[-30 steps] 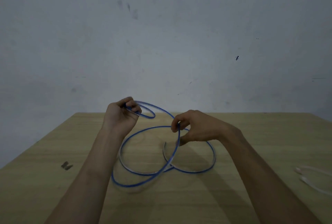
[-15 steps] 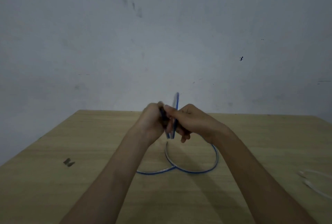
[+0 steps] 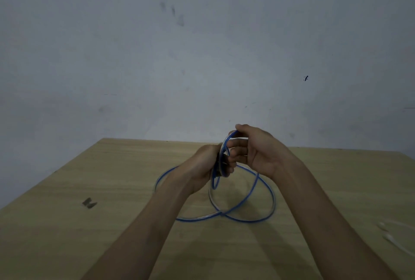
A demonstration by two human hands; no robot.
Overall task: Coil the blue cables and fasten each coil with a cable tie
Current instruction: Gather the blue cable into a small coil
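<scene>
The left hand (image 3: 201,167) is gripping the gathered loops of the blue cable (image 3: 273,201) while the right hand (image 3: 260,154) is pinching the top loop above the worktop (image 3: 112,178).

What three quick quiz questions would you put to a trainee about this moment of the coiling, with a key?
1. True or false: the whole blue cable is lifted clear of the table.
2. Where do the pale strips lie? A) near the table's right edge B) at the table's far left corner C) draped over the cable
3. Fill in: the cable is held by ____ hands.

Key:
1. False: wide loops lie on the table.
2. A.
3. Two: the left hand grips the gathered turns, and the right hand pinches the top of a small loop.
</scene>
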